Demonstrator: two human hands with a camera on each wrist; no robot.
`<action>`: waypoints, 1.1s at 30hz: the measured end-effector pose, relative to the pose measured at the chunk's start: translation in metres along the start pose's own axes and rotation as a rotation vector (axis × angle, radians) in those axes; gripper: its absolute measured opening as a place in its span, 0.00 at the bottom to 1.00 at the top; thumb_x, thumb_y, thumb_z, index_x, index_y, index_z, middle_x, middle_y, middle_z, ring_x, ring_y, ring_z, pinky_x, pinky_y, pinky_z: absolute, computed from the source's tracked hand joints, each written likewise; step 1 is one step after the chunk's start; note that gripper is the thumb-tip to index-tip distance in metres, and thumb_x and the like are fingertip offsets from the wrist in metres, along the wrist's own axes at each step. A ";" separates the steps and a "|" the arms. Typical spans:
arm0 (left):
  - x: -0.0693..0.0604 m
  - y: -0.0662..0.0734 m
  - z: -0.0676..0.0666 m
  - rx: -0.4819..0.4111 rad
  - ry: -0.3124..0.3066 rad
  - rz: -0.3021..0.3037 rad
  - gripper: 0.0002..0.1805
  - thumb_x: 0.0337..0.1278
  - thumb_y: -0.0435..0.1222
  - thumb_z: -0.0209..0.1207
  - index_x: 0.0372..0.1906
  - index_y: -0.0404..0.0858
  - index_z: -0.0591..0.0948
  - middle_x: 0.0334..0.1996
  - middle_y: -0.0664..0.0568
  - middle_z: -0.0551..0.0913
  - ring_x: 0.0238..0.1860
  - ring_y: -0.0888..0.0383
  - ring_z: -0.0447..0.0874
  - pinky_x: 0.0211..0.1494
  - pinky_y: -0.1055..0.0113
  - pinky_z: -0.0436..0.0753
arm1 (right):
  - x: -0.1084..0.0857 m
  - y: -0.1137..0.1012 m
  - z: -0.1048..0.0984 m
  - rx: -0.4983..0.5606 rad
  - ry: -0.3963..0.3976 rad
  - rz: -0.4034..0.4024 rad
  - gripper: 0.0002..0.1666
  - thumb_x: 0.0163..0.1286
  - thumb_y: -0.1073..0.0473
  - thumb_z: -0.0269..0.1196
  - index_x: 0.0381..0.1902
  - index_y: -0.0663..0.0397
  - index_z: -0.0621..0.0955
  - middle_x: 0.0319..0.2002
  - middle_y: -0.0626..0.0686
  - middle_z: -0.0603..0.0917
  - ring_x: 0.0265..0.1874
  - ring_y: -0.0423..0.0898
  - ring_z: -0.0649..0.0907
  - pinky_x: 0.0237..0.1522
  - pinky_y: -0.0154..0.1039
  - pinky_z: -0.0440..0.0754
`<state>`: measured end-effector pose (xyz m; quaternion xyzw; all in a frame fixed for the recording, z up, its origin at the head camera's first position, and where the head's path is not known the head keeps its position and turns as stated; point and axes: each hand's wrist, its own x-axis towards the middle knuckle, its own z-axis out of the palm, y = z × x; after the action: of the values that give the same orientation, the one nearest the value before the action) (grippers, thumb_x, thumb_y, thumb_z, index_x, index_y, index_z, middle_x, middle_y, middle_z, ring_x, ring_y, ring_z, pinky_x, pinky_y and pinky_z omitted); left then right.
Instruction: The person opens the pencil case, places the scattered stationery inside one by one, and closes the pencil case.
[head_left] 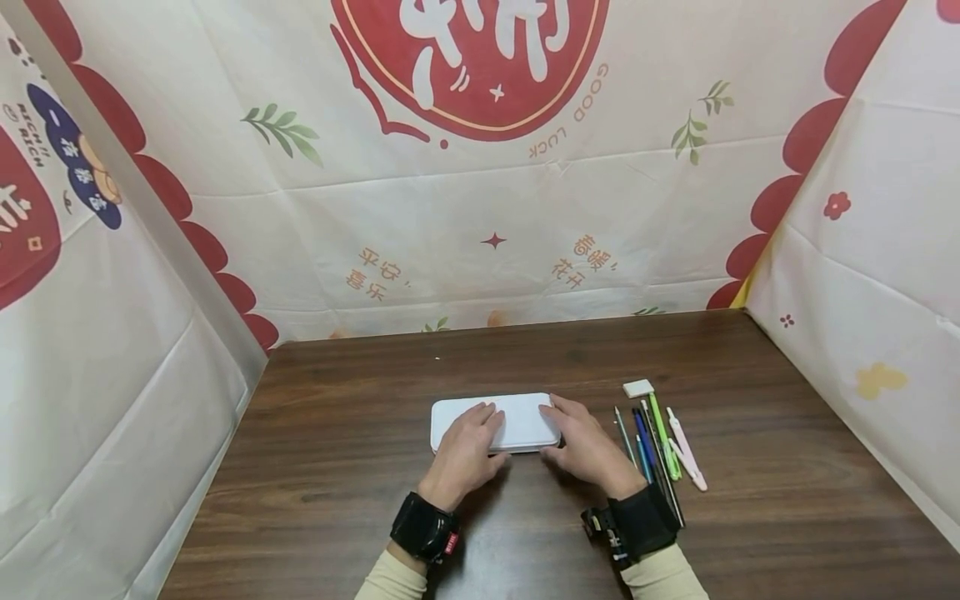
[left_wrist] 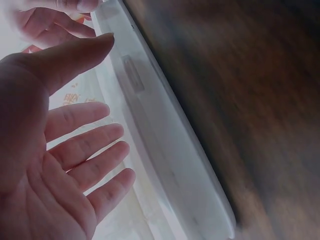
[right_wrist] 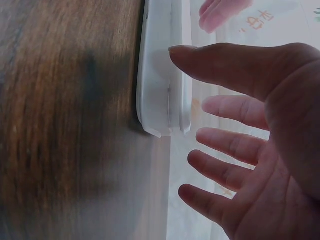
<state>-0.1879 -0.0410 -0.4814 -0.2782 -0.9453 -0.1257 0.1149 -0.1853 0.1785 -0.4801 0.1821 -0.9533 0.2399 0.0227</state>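
Observation:
A white pencil case (head_left: 517,421) lies flat on the table, its lid down; the left wrist view shows a small latch recess along its long side (left_wrist: 150,115). My left hand (head_left: 465,450) reaches over the case, fingers extended above its lid and thumb near the front edge. At the right end, my right hand (head_left: 588,446) has its thumb at the front edge and its fingers loosely straight near the corner. In the right wrist view, the right thumb touches or nearly touches the side of the case (right_wrist: 162,95). Neither hand is curled round anything.
Right of the case lie a white eraser (head_left: 638,387), a pencil (head_left: 623,433), blue pens (head_left: 643,442), a long dark stick-like item (head_left: 663,467), a green pen-like item (head_left: 663,429) and a pink compass (head_left: 687,454). Printed cloth (head_left: 480,208) hangs behind the brown table (head_left: 337,417).

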 end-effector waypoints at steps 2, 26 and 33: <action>0.000 0.000 0.000 0.005 -0.004 0.001 0.32 0.50 0.45 0.73 0.59 0.36 0.80 0.60 0.44 0.80 0.65 0.49 0.75 0.68 0.56 0.73 | 0.000 0.000 0.000 0.002 -0.002 0.004 0.36 0.60 0.61 0.73 0.64 0.67 0.74 0.68 0.69 0.68 0.67 0.66 0.68 0.64 0.61 0.71; 0.003 -0.003 0.009 0.121 0.094 0.096 0.19 0.42 0.36 0.76 0.42 0.40 0.84 0.44 0.50 0.85 0.49 0.54 0.82 0.50 0.61 0.83 | 0.003 -0.002 0.006 0.004 -0.010 0.055 0.35 0.60 0.63 0.73 0.64 0.65 0.75 0.68 0.67 0.68 0.67 0.64 0.69 0.64 0.60 0.71; 0.006 -0.002 0.009 0.188 0.070 0.121 0.13 0.41 0.34 0.72 0.35 0.41 0.82 0.36 0.53 0.82 0.42 0.56 0.81 0.39 0.63 0.84 | 0.004 0.000 0.007 -0.006 -0.008 0.047 0.35 0.60 0.63 0.73 0.64 0.65 0.75 0.68 0.67 0.68 0.66 0.64 0.69 0.64 0.59 0.71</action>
<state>-0.1949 -0.0368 -0.4888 -0.3183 -0.9297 -0.0389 0.1810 -0.1884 0.1736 -0.4858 0.1604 -0.9581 0.2368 0.0137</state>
